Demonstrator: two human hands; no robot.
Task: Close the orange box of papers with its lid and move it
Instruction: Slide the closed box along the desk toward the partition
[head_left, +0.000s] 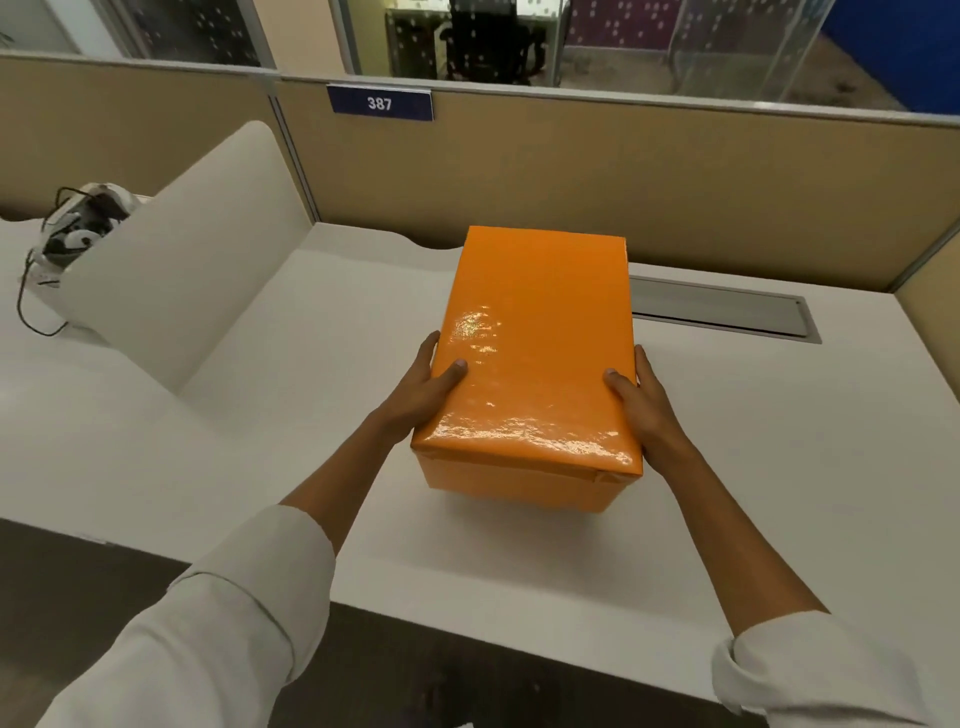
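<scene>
At the far left of the white desk (260, 415) a small white device (85, 223) with black cables lay partly behind a low cream divider panel (187, 260) that stood tilted across the desk. A blue plate with the number 387 (380, 103) was fixed on the beige partition wall (571, 171) at the back. Lower in the view, the left arm came in with a pale rolled sleeve (208, 623), and the left hand (423, 392) was pressed against the left side of the orange box (530, 462), with the thumb lying on the top and the fingers going along the side, so this hand was gripping the box. The box stood near the middle of the desk, close to the front edge, and its glossy orange lid (535, 338) was already on, covering the whole top, so no papers could be seen. I could not tell if the box rested on the desk or was lifted a little. On the other side the right hand (644, 400) held the right side of the box in the same way, thumb on the lid and fingers down the side. Behind the box, to the right, a grey cable slot (727, 312) was set flat into the desk.
</scene>
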